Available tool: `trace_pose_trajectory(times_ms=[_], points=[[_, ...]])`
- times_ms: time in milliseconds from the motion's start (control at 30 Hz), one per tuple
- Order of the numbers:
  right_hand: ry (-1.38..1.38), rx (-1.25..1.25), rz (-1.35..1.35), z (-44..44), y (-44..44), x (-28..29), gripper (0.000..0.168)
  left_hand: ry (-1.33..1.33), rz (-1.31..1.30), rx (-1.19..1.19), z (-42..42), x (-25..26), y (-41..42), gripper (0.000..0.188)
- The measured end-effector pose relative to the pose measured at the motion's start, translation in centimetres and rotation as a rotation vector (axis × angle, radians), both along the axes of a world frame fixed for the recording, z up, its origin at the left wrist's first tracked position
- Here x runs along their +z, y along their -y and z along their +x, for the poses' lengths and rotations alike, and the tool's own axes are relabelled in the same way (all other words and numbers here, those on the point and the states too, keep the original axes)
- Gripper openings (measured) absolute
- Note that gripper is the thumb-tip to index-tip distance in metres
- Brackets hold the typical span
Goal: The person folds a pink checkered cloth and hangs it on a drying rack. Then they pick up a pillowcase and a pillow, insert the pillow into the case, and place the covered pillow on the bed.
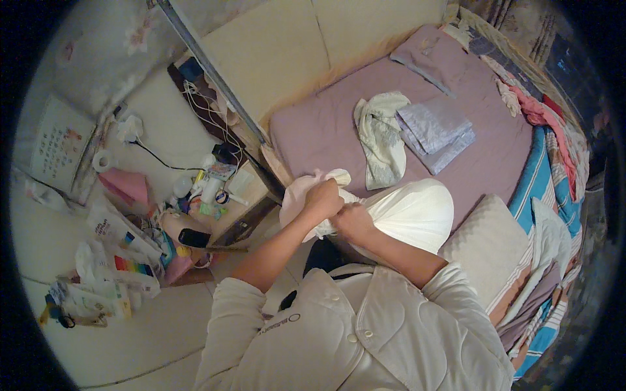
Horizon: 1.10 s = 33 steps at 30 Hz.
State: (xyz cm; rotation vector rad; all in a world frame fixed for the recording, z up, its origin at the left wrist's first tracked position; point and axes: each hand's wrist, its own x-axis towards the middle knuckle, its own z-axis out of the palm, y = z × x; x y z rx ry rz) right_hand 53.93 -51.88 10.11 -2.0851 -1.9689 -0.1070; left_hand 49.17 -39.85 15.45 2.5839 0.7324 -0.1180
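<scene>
My left hand (324,199) is closed in a fist on gathered white cloth. Just right of it and touching it, my right hand (353,222) grips the same cloth. To the right the white cloth bundle (415,215) bulges out, rounded and creased towards my fist; what fills it is hidden. A loose, pale pinkish end of cloth (295,201) hangs out past my left hand. Beyond the bundle, on the bed, a patterned whitish cloth (384,141) lies loosely folded. Against it rests a folded, shiny lilac-grey cloth (435,132).
A mauve sheet (318,132) covers the bed. A beige textured pillow (484,249) lies at my right, beside a blue striped cloth (528,171). A metal pole (215,73) rises at the bed corner. Left stands a cluttered cabinet (249,215) with a black phone (194,238) and plastic bags (122,264) nearby.
</scene>
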Motion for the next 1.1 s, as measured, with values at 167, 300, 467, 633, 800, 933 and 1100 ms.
trace_pose_trajectory(times_ms=[167, 300, 467, 633, 800, 933, 1100], points=[[-0.06, -0.194, 0.11, 4.2, -0.6, 3.5, 0.054, 0.309, 0.528, -0.266, 0.6, 5.5, -0.5, 0.018], [-0.081, -0.294, 0.247, 5.9, -2.1, 6.0, 0.041, 0.446, 0.651, -0.158, 3.7, 7.2, -0.4, 0.014], [-0.232, -0.425, 0.412, 6.9, -4.6, 5.6, 0.015, 0.562, 0.323, -0.178, 7.2, 8.5, 1.3, 0.026], [-0.303, -0.495, 0.318, 8.3, -3.5, 6.7, 0.018, 0.638, 0.329, -0.292, 7.0, 8.3, 2.1, 0.029], [-0.578, -0.556, 0.565, 13.2, -2.8, 11.6, 0.044, 0.986, 0.189, -0.347, 5.7, 11.2, -0.3, 0.031], [-1.395, -0.454, 0.553, 18.8, -1.4, 16.0, 0.042, 1.009, -0.144, -0.096, 4.3, 13.2, -3.7, 0.023], [-1.904, -0.411, 0.53, 19.7, -1.0, 9.8, 0.036, 0.914, -0.231, -0.103, 6.1, 12.1, -3.5, 0.024]])
